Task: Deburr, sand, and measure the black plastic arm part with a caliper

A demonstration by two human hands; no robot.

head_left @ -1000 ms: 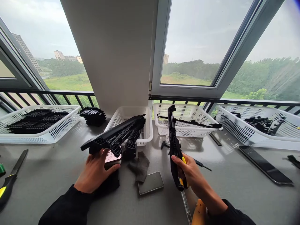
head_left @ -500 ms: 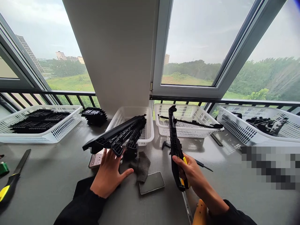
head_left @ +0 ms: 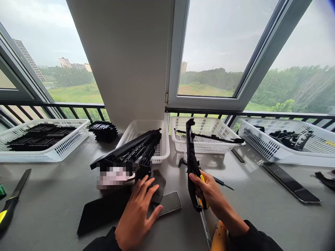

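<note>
My right hand point(head_left: 205, 188) is wrapped round a long black plastic part point(head_left: 191, 157), held upright, together with a yellow-and-black handled tool point(head_left: 202, 178). My left hand point(head_left: 138, 211) has its fingers spread and holds nothing, over the table near a dark grey cloth point(head_left: 158, 184) and a small grey-framed phone point(head_left: 171, 203). Beyond it, several long black parts point(head_left: 131, 148) lean on the rim of a white basket point(head_left: 165, 153). A flat black object point(head_left: 98, 214) lies left of my left hand.
White baskets with black parts stand at far left point(head_left: 60, 153), behind my right hand point(head_left: 204, 148) and at right point(head_left: 264, 146). A black stack point(head_left: 103, 130), a file point(head_left: 19, 188), calipers point(head_left: 182, 161), a dark phone point(head_left: 290, 181) and a wooden handle point(head_left: 219, 237) lie on the table point(head_left: 251, 216).
My left hand has moved right and toward me, away from the leaning black parts, showing more of the flat black object. My right hand keeps its hold. The view has shifted slightly.
</note>
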